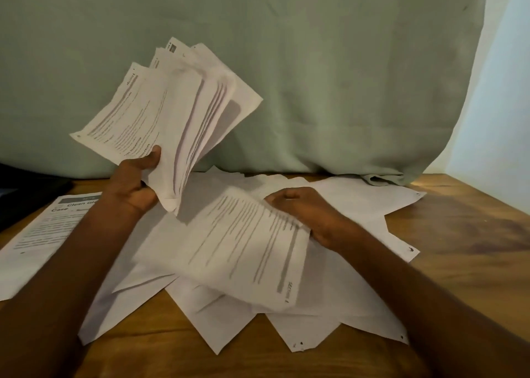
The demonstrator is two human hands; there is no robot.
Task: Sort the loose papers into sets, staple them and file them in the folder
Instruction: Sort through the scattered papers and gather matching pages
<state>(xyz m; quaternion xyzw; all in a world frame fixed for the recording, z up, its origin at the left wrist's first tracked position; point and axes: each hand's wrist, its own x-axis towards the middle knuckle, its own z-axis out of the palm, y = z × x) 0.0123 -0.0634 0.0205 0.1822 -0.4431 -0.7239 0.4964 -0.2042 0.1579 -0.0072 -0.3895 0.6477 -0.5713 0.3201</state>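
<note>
My left hand (134,181) grips a fanned bundle of several printed sheets (169,111) by its lower edge and holds it upright above the table. My right hand (304,211) holds one printed page (246,245) by its right edge; the page is blurred and hovers just over the pile. Beneath both hands lies a spread of loose white papers (286,326), overlapping at angles, some with staple marks at their corners. One printed sheet with a bold heading (43,228) lies flat at the left. No stapler or folder is identifiable.
The wooden table (459,248) extends to the right and front. A pale green cloth (315,76) hangs behind the table, its hem touching the back papers. A dark object (25,194) sits at the far left edge.
</note>
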